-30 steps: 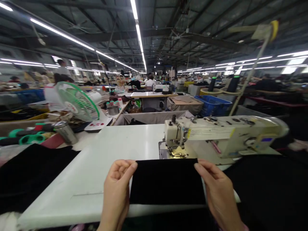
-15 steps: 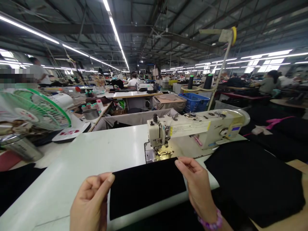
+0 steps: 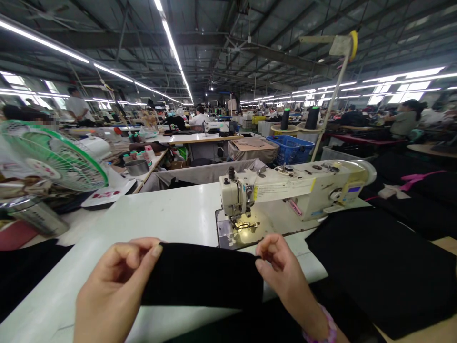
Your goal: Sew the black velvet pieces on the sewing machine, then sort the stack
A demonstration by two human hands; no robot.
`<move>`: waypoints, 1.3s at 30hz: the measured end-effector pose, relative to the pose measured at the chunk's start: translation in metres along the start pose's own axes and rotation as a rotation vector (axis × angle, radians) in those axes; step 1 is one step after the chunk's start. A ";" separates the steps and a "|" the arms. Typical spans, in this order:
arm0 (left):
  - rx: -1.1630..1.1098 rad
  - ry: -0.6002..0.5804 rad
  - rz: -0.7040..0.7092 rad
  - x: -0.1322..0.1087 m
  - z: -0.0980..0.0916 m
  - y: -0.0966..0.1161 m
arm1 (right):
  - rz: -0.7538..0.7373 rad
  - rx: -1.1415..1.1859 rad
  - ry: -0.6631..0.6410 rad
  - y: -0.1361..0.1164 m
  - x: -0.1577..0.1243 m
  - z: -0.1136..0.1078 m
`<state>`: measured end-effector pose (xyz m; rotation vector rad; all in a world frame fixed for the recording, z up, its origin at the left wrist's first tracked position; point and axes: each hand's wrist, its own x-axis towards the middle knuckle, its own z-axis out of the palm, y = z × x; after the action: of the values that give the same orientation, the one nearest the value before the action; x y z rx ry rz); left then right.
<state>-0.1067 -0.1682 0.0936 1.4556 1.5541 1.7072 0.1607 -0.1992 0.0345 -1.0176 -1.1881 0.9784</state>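
Note:
A piece of black fabric (image 3: 203, 276) hangs stretched between my two hands, over the front edge of the pale table (image 3: 171, 209). My left hand (image 3: 114, 286) pinches its upper left corner between thumb and fingers. At the upper right corner, my right hand (image 3: 282, 267) has the cloth in a similar pinch; a beaded bracelet circles that wrist. Just beyond the cloth stands a sewing machine (image 3: 285, 195), its lit needle plate (image 3: 246, 226) a short way ahead of my right hand.
Dark cloth pieces (image 3: 385, 267) lie on the right. To the left are a green fan (image 3: 57, 157) and a metal can (image 3: 35, 216). Behind the machine are a blue basket (image 3: 291, 148) and thread cones (image 3: 285, 119). Several people sit or stand farther off.
My left hand has moved left and slightly up with its corner. The right corner has come lower and left, so the fabric's top edge now slopes down to the right.

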 end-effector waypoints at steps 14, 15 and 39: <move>0.331 -0.912 0.282 0.030 0.157 -0.106 | -0.560 -0.579 -0.264 0.086 -0.062 -0.011; 0.311 -0.876 0.274 0.026 0.158 -0.111 | -0.615 -0.634 -0.282 0.084 -0.060 -0.015; 0.342 -0.846 0.072 0.058 0.192 -0.123 | -0.758 -0.898 -0.284 0.073 -0.030 -0.017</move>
<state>-0.0021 0.0060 -0.0246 2.0441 1.3225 0.6650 0.1693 -0.2111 -0.0452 -0.9573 -2.1264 -0.0639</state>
